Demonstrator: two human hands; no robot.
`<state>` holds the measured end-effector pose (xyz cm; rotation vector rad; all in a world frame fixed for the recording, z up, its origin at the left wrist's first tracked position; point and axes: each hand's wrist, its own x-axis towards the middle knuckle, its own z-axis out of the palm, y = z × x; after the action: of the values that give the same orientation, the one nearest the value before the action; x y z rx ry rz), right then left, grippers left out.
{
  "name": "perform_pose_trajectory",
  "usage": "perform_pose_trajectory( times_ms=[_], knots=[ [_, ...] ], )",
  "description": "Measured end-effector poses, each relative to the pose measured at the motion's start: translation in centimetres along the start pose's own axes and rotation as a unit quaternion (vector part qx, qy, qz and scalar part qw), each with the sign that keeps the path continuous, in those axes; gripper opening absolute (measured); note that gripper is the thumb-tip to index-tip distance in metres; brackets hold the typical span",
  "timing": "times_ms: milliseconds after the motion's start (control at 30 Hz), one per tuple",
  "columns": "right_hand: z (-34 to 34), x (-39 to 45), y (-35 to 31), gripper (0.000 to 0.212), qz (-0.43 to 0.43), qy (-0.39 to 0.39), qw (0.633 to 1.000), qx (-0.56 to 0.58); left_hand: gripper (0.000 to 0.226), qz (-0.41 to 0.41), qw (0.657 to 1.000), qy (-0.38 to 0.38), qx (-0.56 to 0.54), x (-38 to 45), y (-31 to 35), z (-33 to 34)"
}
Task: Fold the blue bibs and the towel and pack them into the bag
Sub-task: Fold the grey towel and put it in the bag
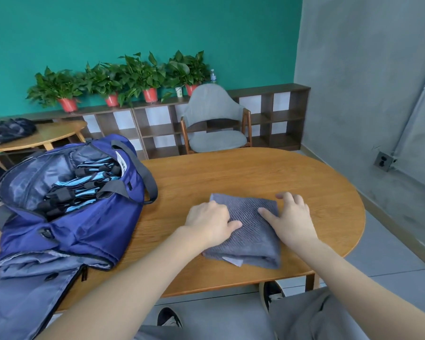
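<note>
We find the left hand (210, 223) and right hand (291, 220) flat, fingers relaxed, pressing the folded grey towel (249, 231) on the table (255, 173); blue bibs (84, 185) fill the open bag (84, 217) at left.

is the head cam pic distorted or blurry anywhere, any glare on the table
Head view: wide-angle bending curves the shelf and wall edges; light is soft and even, with only faint shadows under the left hand and right hand on the towel; no strong glare on the table; the near bag looks slightly soft.
</note>
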<state>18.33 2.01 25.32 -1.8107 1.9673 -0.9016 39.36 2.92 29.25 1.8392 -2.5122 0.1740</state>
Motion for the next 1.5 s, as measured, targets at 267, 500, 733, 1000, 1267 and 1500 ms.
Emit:
perform_pose_trajectory(
  times_ms=[267,500,733,1000,1267,1500],
  knots=[
    [0.4,-0.1,-0.6,0.062,0.146,-0.116,0.952,0.241,0.041,-0.016,0.989,0.116,-0.094,-2.4,-1.1,4.2],
    [-0.4,-2.0,-1.8,0.044,0.097,-0.208,0.831,0.507,0.044,-0.120,0.876,0.086,-0.460,-3.6,-1.8,5.0],
    [-1.5,-2.9,-2.3,0.052,0.045,-0.251,0.789,0.559,0.035,-0.078,0.642,0.026,-0.763,-5.5,-3.7,3.3],
    [-3.1,-4.7,-6.2,0.058,-0.018,-0.233,0.833,0.502,0.025,-0.065,0.743,0.061,-0.664,-9.3,-5.5,-1.4],
    [-2.4,-8.8,-15.1,0.047,-0.200,-0.138,0.860,0.450,0.021,-0.066,0.840,0.197,-0.500,-15.2,-11.5,-7.9],
    [2.2,-8.1,-24.6,0.041,-0.249,-0.200,0.862,0.393,0.024,-0.116,0.865,0.244,-0.423,-19.0,-20.3,-11.0]
  ],
)
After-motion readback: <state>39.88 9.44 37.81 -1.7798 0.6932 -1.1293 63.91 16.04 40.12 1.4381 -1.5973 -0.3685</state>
